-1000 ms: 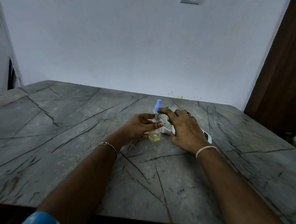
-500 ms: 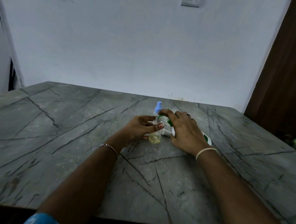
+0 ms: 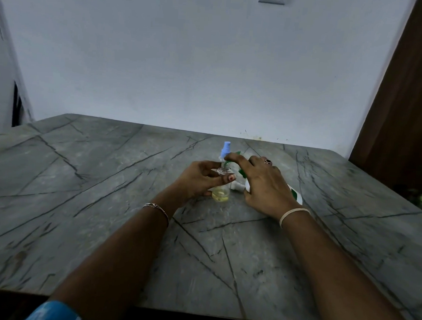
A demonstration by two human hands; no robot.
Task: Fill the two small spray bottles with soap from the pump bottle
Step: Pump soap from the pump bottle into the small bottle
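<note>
little has shifted in the last second, and that tells me something. my left hand still has its thumb and fingers curled round the open spray bottle, which stands upright on the marble table. my right hand stays wrapped over the white pump bottle just to the right of it, thumb against the body. the one change i can find is my right forefinger, which has crept a touch further left along the green pump head, so the spout sits right above the open neck.

the pool of pale yellow soap in the bottom of the bottle looks no deeper than it was a second ago. i judge i'm between strokes, or the pump is giving very little each press. this bottle is only a small part full, so many presses remain.

the second spray bottle, blue head on, waits just behind and looks untouched. a small white piece lies between my hands, perhaps the removed sprayer; i can't tell.
</note>
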